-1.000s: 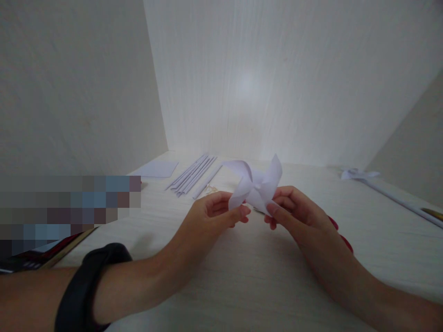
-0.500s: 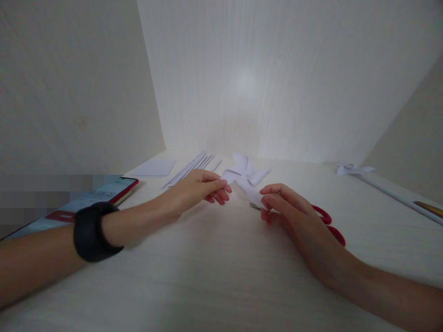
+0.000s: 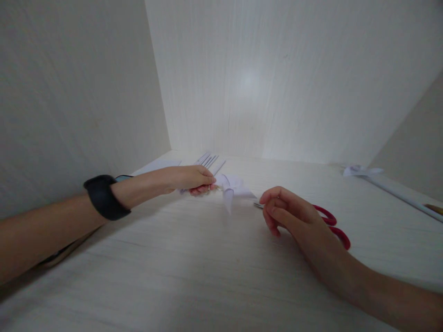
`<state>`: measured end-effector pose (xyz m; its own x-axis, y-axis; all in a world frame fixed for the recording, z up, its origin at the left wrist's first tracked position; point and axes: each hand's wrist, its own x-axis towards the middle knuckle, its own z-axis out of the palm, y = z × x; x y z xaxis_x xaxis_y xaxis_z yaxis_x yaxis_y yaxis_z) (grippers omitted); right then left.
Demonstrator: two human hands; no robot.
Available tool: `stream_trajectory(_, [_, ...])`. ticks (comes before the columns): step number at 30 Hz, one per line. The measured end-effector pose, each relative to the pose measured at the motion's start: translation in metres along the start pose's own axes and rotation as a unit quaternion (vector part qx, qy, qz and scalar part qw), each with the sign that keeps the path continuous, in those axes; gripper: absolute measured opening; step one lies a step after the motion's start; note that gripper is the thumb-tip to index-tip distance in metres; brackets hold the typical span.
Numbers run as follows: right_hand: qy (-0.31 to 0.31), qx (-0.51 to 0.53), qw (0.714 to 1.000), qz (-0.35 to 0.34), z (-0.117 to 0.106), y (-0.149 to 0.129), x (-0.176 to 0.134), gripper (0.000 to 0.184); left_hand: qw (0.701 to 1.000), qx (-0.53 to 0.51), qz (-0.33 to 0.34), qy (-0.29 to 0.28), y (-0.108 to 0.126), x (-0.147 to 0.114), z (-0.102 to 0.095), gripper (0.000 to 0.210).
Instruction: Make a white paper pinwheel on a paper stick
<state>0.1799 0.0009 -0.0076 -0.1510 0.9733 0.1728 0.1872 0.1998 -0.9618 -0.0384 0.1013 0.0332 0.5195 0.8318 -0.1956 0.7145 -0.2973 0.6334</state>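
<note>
Paper pinwheel: presumably light, easily creased; take hold at the folded centre. Left hand: fingers curled, grip contents indeterminable. Right hand: grip loosely open.

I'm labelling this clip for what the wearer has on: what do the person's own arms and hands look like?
Both the left hand and the right hand are ungloved, and no sleeve shows on either forearm. A broad, smooth black band circles the left wrist; no dial or marking can be made out. Nothing worn shows on the right wrist.
</note>
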Motion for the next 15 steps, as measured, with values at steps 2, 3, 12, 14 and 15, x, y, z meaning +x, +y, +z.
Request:
stream_trajectory(2, [-0.011,0.011,1.000,-0.017,0.001,-0.001,-0.001,0.004,1.000,0.028,0.003,-0.013,0.001,0.002,0.003,0.030])
stream_trajectory(3, [-0.020,0.015,0.999,-0.028,0.001,-0.001,-0.002,0.004,0.999,0.044,0.006,-0.014,0.001,0.002,0.004,0.029])
stream_trajectory(12, [-0.146,-0.067,0.973,-0.163,-0.003,0.006,-0.023,0.019,0.984,0.174,0.034,0.035,0.011,-0.012,0.011,0.031])
stream_trajectory(14, [-0.149,-0.096,0.968,-0.175,-0.005,0.007,-0.025,0.018,0.981,0.186,0.048,0.043,0.013,-0.016,0.005,0.032])
stream_trajectory(15, [-0.153,-0.104,0.967,-0.177,-0.005,0.008,-0.025,0.017,0.980,0.186,0.056,0.046,0.014,-0.018,0.001,0.033])
